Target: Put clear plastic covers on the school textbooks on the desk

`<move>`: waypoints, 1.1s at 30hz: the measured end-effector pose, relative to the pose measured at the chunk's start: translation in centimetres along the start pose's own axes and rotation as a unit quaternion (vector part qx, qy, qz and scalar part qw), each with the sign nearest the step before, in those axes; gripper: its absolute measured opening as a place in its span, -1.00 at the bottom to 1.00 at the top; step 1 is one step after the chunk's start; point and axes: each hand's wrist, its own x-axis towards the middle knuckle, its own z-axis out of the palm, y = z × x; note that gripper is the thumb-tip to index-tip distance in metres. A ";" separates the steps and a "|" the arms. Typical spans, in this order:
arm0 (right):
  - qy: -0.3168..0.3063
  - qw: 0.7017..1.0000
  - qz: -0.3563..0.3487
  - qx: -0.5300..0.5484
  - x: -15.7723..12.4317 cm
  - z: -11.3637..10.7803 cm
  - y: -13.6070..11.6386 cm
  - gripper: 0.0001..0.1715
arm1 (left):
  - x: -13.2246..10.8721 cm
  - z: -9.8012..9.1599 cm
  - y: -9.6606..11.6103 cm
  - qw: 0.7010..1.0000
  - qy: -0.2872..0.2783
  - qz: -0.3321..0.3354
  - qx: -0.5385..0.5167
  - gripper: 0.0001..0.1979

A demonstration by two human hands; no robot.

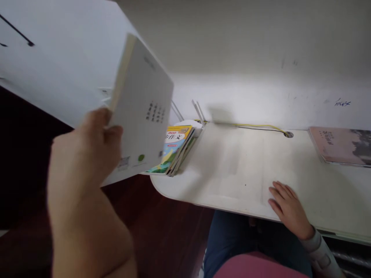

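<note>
My left hand is raised at the left, its fingers and thumb closed on the edge of a white book. The book is held upright and tilted in the air, with vertical lines of dark print and a green dot on its cover. Behind it a stack of books lies on the desk's left end, a yellow and blue one on top, partly hidden by the held book. My right hand rests flat near the front edge of the white desk, fingers stretched out and holding nothing.
A pink book lies at the desk's right. At the back left, a white device with antennas stands behind the stack. A yellow cable runs along the wall to a cable hole. Dark floor shows below the desk's rounded left edge.
</note>
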 end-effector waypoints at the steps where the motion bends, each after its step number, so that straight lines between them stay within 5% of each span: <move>1: -0.001 1.000 0.001 0.000 0.0 0.0 0.0 -0.61 | -0.4 0.2 0.2 0.997 0.031 0.006 -0.074 -0.47; 4: -0.001 1.000 0.001 -0.003 0.1 -0.1 -0.1 -0.60 | -1.8 3.4 2.0 0.920 0.024 0.037 -0.390 -0.37; 7: -0.001 1.000 0.000 -0.004 0.1 -0.2 -0.1 -0.59 | -4.5 8.0 5.5 0.791 -0.136 0.008 -0.597 -0.41; 12: 0.008 1.000 0.007 0.012 -0.6 -0.2 0.4 -0.62 | -9.9 14.1 10.6 0.594 -0.378 -0.072 -0.707 -0.38; 17: -0.008 1.000 -0.007 -0.025 -1.9 -0.6 1.4 -0.59 | -12.7 18.3 11.5 0.486 -0.489 -0.182 -0.701 -0.34; 20: -0.019 0.999 -0.014 -0.039 -2.1 -0.8 1.5 -0.58 | -13.4 19.7 11.0 0.480 -0.504 -0.207 -0.687 -0.38; 23: -0.022 0.999 -0.006 -0.034 -2.1 -1.0 1.4 -0.56 | -13.5 20.3 10.4 0.511 -0.491 -0.193 -0.679 -0.43; 33: -0.029 0.999 0.016 -0.042 -1.9 -1.1 1.1 -0.54 | -11.5 21.0 7.0 0.724 -0.375 -0.009 -0.579 -0.46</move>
